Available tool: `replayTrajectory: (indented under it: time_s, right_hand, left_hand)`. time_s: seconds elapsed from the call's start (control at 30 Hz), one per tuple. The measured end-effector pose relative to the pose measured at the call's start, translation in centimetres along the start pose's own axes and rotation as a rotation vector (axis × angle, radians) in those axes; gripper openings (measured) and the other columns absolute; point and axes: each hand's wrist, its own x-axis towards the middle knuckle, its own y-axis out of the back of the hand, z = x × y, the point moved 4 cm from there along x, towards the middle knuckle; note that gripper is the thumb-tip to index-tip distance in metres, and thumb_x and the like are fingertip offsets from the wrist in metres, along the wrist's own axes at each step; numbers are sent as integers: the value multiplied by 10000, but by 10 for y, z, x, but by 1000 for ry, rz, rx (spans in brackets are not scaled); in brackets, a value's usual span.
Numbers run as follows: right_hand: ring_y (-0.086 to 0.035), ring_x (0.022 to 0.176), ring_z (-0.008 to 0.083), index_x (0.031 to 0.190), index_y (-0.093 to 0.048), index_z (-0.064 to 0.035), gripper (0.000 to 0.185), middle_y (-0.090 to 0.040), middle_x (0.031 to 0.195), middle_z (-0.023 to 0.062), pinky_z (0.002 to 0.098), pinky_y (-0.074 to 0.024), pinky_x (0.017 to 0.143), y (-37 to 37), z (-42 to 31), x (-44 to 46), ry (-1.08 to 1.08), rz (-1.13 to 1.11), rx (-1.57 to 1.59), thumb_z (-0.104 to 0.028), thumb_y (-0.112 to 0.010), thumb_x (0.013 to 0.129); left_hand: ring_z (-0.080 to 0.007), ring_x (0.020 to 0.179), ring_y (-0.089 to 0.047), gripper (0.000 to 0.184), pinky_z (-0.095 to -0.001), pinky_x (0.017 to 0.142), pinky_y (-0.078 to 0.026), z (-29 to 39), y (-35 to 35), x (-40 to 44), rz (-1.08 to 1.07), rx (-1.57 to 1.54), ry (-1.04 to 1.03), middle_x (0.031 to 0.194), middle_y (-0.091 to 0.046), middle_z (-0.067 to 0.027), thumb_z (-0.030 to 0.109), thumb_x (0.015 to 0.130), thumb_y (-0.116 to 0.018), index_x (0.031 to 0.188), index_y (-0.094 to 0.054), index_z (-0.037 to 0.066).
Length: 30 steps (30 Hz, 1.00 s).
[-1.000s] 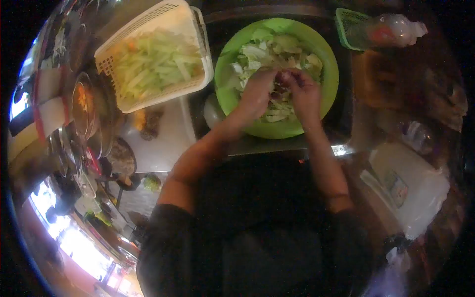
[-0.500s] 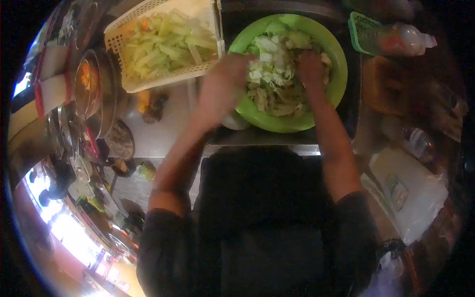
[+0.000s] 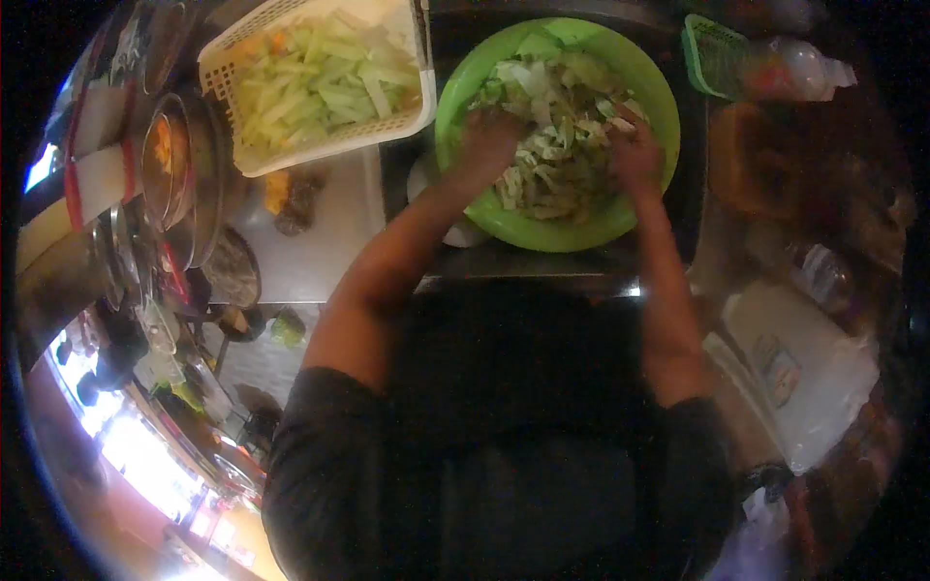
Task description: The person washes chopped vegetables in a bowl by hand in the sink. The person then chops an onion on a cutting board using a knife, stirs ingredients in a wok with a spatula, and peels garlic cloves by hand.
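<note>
From where I stood, the chopped leafy vegetable (image 3: 557,160), pale green and white, lay loosely heaped in a wide green basin (image 3: 562,237). The person had both bare hands in there. The left hand (image 3: 492,143) was down on the left of the heap, blurred and dark, and I couldn't tell whether its fingers were apart or together. The right hand (image 3: 637,157) was at the right of the heap with its fingers bent; whether they were closed on any pieces, I couldn't tell.

Just left of the basin sat a cream plastic basket (image 3: 426,114) of pale green sticks (image 3: 320,87), with a little orange among them. Over to the right were a small green basket (image 3: 696,58) and, beside it, a clear plastic bottle (image 3: 802,70) on its side. A white plastic bag (image 3: 809,387) lay nearer the person, off to the right.
</note>
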Motion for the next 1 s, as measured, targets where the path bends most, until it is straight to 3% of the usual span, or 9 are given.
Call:
replayTrajectory:
  time_s: [0.1,0.2,0.27,0.4,0.5,0.73,0.8,0.93,1.0]
  right_hand:
    - [-596,715,297,1042,-612,-62,355,-638,843,129,398,-460,620,16,0,-7,-291,-44,-71,-297,-676,784]
    - [-606,717,303,1088,-595,-78,389,-637,846,124,413,-470,629,14,-21,-17,37,-83,-560,-266,-685,759]
    - [-602,794,333,1110,-579,-83,388,-619,927,160,432,-482,663,-4,-35,-36,526,131,-805,-224,-651,756]
    - [-560,976,330,1034,-585,-86,236,-568,1060,177,432,-490,755,-91,-43,-84,277,-612,-660,-128,-492,821]
    - [-571,980,323,1024,-588,-81,227,-576,1037,184,431,-491,772,-145,15,-85,371,-372,-744,-105,-465,836]
    - [-588,915,319,1010,-604,-70,284,-585,995,168,403,-493,750,-98,-72,-65,62,-549,-746,-213,-609,765]
    - [-595,887,299,992,-611,-64,328,-598,948,145,385,-487,729,-73,-80,-70,71,-410,-535,-236,-671,719]
    - [-608,802,274,956,-624,-52,315,-614,848,117,355,-474,703,-58,-86,-81,-215,-396,-306,-223,-709,706]
    - [-595,718,276,935,-633,-59,276,-614,805,105,354,-471,676,-65,-102,-97,-67,-394,-181,-208,-705,715]
  left_hand:
    - [-268,1070,-535,263,-492,940,-327,-9,6,6,-258,-67,62,1039,-616,-79,185,799,-509,1022,-646,154]
    - [-260,1078,-535,268,-472,931,-342,-11,13,7,-373,-86,58,1042,-623,-69,191,797,-504,1019,-653,179]
    - [-259,1078,-534,273,-465,923,-348,-9,16,6,-326,-36,18,1013,-631,-64,189,795,-502,1023,-652,180]
    - [-261,998,-571,270,-457,879,-371,-7,8,9,-234,17,-69,919,-650,-63,180,790,-498,1004,-662,169]
    - [-268,875,-607,213,-457,857,-378,-15,7,16,-387,-55,-14,834,-653,-73,181,779,-527,932,-675,167]
    - [-285,815,-623,163,-422,753,-453,-18,80,-19,-277,-275,134,797,-650,-82,189,772,-597,922,-660,196]
    - [-265,821,-628,154,-387,696,-486,-20,97,-39,-160,-706,658,816,-644,-66,226,822,-595,954,-640,161]
    - [-232,805,-627,177,-341,662,-498,18,53,-75,-379,-1486,737,828,-623,-44,256,856,-582,931,-621,101]
    - [-190,787,-612,193,-309,618,-490,34,53,-70,16,-1685,683,825,-606,-34,246,865,-577,950,-606,75]
